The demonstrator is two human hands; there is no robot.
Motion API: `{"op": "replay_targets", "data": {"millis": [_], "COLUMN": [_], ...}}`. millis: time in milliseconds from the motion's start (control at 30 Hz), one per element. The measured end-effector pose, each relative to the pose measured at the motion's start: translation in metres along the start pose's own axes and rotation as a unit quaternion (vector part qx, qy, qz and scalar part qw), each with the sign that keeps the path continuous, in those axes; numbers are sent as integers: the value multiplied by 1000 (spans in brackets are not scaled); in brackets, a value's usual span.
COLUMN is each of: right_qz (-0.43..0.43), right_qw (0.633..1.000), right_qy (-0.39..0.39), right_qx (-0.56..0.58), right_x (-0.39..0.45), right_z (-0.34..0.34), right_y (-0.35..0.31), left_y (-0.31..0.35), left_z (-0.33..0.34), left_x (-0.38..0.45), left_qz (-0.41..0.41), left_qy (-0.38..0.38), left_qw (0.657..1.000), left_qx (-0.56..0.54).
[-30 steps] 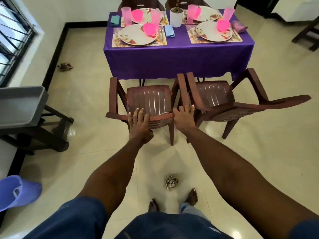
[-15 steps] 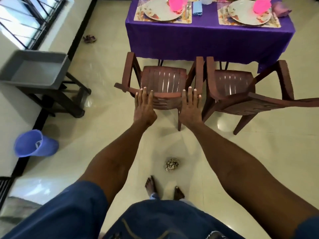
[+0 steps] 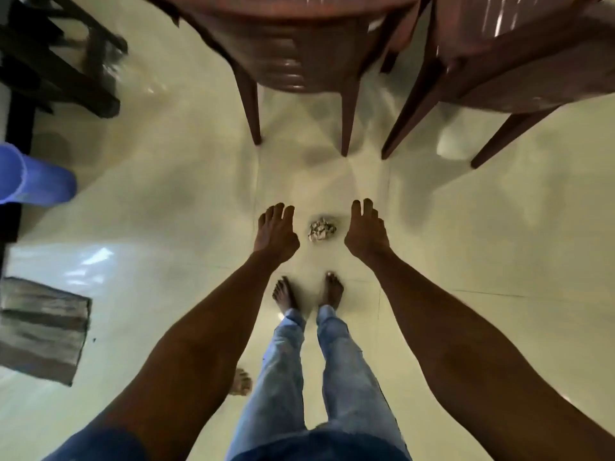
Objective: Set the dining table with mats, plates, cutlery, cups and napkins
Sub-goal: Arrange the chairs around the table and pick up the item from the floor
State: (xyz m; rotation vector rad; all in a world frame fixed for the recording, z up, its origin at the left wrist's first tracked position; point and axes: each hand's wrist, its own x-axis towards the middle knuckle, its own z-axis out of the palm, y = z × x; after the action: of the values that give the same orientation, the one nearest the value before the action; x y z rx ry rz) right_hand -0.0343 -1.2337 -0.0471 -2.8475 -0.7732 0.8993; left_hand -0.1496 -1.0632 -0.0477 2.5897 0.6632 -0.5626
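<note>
I look straight down at the cream tiled floor. My left hand (image 3: pixel 275 231) and my right hand (image 3: pixel 366 233) hang in front of me with fingers straight, holding nothing. A crumpled scrap of paper (image 3: pixel 320 230) lies on the floor between them. Two brown plastic chairs (image 3: pixel 293 51) (image 3: pixel 506 68) stand just ahead, apart from both hands. The purple table and its plates, cups and mats are out of view.
A blue plastic bucket (image 3: pixel 33 181) lies at the left. A dark wooden stand (image 3: pixel 60 71) sits at the upper left. A grey striped mat (image 3: pixel 40 331) lies on the floor at the lower left. My bare feet (image 3: pixel 306 294) stand below the paper.
Both hands have left the chair back and dropped lower. The view has tilted from the set table down to the floor.
</note>
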Motion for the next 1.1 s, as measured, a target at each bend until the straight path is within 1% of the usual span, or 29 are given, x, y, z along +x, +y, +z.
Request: {"op": "replay_targets", "data": {"millis": [167, 300, 400, 500, 600, 667, 767, 833, 900, 967, 1033, 1100], "right_qz": [33, 56, 55, 11, -43, -79, -98, -94, -75, -71, -75, -101], "right_qw": [996, 992, 988, 985, 974, 960, 951, 952, 957, 953, 960, 967], "right_qy": [-87, -110, -139, -172, -191, -196, -196, -199, -221, -243, -214, -178], "right_qx": [17, 35, 30, -24, -114, -182, -218, -213, -173, -165, -163, -153], "right_x": [30, 75, 107, 140, 178, 201, 235, 251, 267, 280, 284, 278], "right_z": [103, 192, 253, 305, 348, 370, 402, 414, 426, 435, 440, 436], "right_y": [16, 26, 31, 37, 43, 47, 52, 55, 58, 59, 58, 53], "left_y": [-34, -72, -99, -121, -136, -143, -154, -158, -161, -165, -168, -170], "left_z": [99, 181, 234, 283, 326, 347, 376, 388, 397, 403, 405, 402], "left_x": [25, 57, 84, 110, 139, 155, 178, 188, 199, 208, 213, 212], "left_qz": [-45, -62, -68, -66, -71, -65, -53, -50, -48, -46, -47, -50], "left_qy": [-46, -80, -82, -78, -87, -97, -106, -110, -111, -110, -107, -103], "left_qw": [997, 994, 993, 993, 992, 992, 992, 992, 992, 992, 992, 991], "left_qx": [-44, -43, -46, -51, -56, -51, -46, -46, -47, -49, -54, -63]}}
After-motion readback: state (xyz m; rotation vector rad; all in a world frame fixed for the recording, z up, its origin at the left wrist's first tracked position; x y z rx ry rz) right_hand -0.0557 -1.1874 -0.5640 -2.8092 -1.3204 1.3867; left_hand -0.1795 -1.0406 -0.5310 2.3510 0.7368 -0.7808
